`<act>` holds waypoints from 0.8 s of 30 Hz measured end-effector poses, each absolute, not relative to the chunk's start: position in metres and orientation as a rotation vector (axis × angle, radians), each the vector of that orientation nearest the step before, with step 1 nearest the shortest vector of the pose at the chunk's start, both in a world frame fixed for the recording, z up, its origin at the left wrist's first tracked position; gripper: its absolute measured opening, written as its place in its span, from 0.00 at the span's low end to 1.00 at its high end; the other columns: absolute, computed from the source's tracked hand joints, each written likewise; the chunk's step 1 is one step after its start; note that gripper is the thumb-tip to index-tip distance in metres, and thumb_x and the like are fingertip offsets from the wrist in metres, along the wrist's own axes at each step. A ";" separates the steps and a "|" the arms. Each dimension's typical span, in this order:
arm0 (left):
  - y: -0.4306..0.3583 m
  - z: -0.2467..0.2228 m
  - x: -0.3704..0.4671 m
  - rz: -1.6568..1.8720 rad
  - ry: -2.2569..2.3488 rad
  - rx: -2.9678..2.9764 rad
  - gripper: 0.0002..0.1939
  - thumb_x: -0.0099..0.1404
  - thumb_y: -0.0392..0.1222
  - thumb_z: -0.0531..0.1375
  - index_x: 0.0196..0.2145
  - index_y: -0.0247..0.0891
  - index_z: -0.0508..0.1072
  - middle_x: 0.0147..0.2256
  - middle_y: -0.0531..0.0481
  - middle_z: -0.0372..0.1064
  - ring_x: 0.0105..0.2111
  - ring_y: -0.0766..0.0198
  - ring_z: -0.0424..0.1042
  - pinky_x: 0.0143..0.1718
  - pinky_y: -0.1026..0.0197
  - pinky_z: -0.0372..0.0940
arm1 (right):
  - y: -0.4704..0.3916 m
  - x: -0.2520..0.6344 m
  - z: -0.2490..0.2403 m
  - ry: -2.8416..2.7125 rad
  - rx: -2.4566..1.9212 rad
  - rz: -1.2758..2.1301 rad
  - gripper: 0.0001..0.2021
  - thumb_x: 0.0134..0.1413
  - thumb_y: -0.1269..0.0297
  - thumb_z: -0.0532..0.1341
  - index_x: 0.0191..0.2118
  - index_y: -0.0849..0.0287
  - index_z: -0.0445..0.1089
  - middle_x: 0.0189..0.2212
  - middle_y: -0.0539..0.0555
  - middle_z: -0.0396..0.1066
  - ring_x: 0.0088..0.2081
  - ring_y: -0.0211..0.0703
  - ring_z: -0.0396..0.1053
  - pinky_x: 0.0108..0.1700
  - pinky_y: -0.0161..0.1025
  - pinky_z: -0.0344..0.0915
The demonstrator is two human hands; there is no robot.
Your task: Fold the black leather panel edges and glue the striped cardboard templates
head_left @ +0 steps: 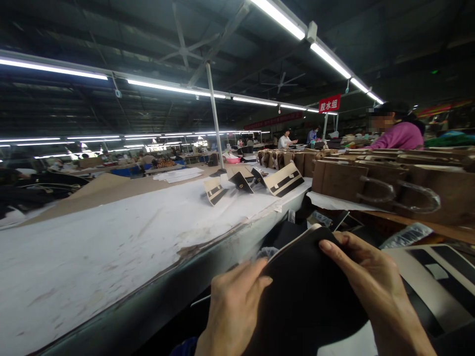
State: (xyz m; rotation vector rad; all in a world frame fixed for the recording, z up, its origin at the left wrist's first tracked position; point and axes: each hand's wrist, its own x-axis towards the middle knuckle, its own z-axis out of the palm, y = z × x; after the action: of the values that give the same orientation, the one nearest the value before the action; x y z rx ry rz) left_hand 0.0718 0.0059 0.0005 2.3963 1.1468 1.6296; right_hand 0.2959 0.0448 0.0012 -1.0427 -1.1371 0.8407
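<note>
Black panel [308,296] clamped between both hands: left hand [232,311] gripping at 8 o'clock edge, right hand [367,282] fingers curled over 2 o'clock edge.

A big factory hall, a bag-making floor by the look of it. Long rows of strip lights [326,57] run under a dark roof, a paper-covered bench [111,237] stretches far back, brown handbags [371,188] stand lined up, and workers [397,131] sit at distant stations beneath a red sign [329,104].
</note>
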 end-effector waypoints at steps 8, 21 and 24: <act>0.006 0.007 0.064 1.435 1.141 2.015 0.07 0.66 0.36 0.65 0.39 0.43 0.83 0.31 0.55 0.81 0.29 0.65 0.79 0.31 0.71 0.73 | 0.050 0.297 0.003 -1.232 -0.984 0.788 0.21 0.42 0.44 0.73 0.24 0.57 0.70 0.23 0.50 0.68 0.23 0.38 0.63 0.22 0.34 0.60; 0.011 -0.004 0.084 1.605 1.046 2.331 0.14 0.69 0.28 0.57 0.47 0.39 0.77 0.32 0.52 0.79 0.31 0.66 0.80 0.34 0.72 0.72 | 0.045 0.283 0.005 -1.480 -0.925 0.659 0.20 0.54 0.46 0.68 0.24 0.57 0.70 0.25 0.51 0.70 0.27 0.40 0.67 0.29 0.35 0.65; 0.010 -0.004 0.082 1.662 1.060 2.366 0.14 0.69 0.27 0.57 0.48 0.38 0.76 0.31 0.51 0.78 0.33 0.64 0.81 0.36 0.71 0.73 | 0.042 0.282 0.007 -1.489 -0.902 0.645 0.20 0.52 0.44 0.68 0.26 0.57 0.73 0.26 0.53 0.74 0.28 0.42 0.70 0.29 0.35 0.68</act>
State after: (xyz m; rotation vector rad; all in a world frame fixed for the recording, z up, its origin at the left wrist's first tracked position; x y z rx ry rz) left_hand 0.0815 0.0098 -0.0038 2.3661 1.0601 1.6618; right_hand 0.2817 0.0423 0.0070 -0.9019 -1.4891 0.6451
